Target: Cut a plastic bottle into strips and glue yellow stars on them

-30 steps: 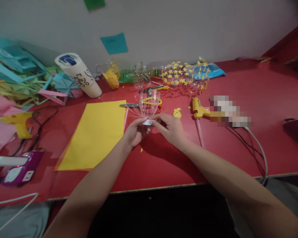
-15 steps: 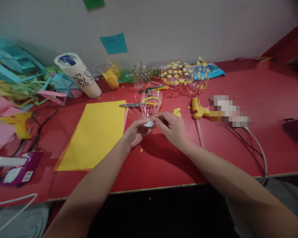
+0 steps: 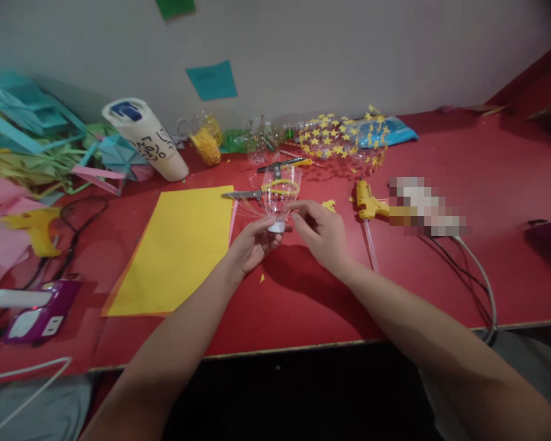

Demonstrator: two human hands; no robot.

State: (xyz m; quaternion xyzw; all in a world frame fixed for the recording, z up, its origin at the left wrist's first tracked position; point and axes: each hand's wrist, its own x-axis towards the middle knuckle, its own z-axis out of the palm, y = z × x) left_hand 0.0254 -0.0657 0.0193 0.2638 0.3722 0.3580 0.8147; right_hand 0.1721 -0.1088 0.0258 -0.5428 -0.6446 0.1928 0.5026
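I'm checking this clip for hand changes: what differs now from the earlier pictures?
The right hand has come off the white cap and moved slightly up and right, partly covering the star pile; whether it touches the cut plastic bottle is unclear. The left hand still holds the cap. The scissors and yellow sheet stayed put.

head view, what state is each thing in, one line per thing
Clear bottle piece: cut into strips, held in the left hand
White cap: on the bottle piece
Right hand: fingers curled beside the bottle piece, contact unclear
Scissors: lying on the table, blades apparently shut
Yellow sheets: stacked flat
Right glue gun: lying down, glue stick in its back
Left glue gun: lying down
Purple power strip: showing a red glow
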